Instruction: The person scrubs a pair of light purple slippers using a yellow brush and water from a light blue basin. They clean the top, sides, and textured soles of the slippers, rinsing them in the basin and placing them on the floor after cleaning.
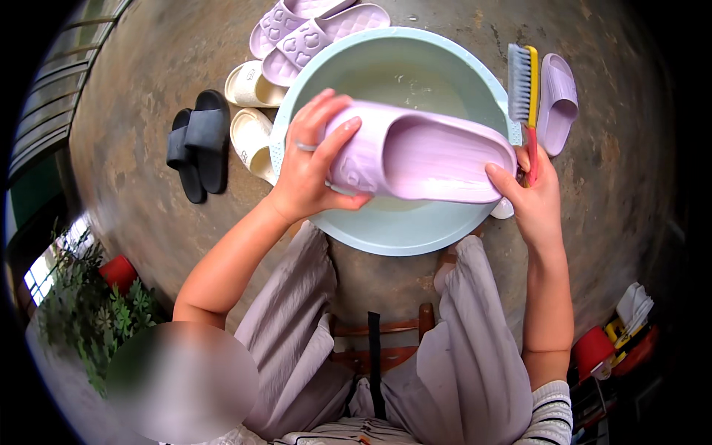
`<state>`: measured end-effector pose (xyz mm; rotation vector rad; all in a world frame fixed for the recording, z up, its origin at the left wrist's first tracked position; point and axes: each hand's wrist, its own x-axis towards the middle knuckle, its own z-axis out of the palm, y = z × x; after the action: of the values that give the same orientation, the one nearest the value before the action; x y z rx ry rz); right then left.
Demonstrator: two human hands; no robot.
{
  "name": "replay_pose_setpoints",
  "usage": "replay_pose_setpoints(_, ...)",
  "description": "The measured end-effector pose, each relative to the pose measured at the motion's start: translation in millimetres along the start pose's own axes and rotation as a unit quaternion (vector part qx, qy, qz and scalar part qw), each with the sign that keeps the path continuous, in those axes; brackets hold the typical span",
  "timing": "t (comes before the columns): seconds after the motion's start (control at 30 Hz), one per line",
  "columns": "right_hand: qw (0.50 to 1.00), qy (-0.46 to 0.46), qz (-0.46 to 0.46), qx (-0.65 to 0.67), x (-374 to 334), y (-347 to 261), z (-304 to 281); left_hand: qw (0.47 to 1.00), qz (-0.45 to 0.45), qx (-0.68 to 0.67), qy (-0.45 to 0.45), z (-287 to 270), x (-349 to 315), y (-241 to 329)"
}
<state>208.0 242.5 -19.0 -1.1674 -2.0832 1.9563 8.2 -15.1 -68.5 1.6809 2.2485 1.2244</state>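
A light purple slide slipper is held level over a pale blue-green basin, its foot opening facing up. My left hand is closed round the strap and toe end, fingers over the top and thumb at the near side. At the heel, my right hand pinches the rim with its thumb on top. That same hand also grips the red handle of a scrubbing brush, whose yellow head and pale bristles point away from me. Cloudy water stands in the basin.
Beyond the basin lie two purple slippers; another purple slipper is on the right. Cream slippers touch the basin's left side, with black slides farther left. A plant and a red bucket flank my seat.
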Motion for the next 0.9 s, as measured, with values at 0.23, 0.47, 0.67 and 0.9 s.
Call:
replay_pose_setpoints(0.23,0.983,0.079,0.054,0.159,-23,28,33,0.708,-0.449,-0.541,0.064,19,-6,23)
replay_pose_setpoints(0.47,0.991,-0.019,0.069,0.114,-40,56,81,0.789,-0.424,-0.439,0.077,34,4,36)
replay_pose_setpoints(0.67,0.931,-0.035,-0.031,-0.362,8,75,56,0.9,-0.412,-0.029,-0.137,3,-3,26)
replay_pose_setpoints(0.9,0.747,-0.125,-0.055,-0.65,44,106,102,0.889,-0.356,0.185,-0.222,45,-4,-13)
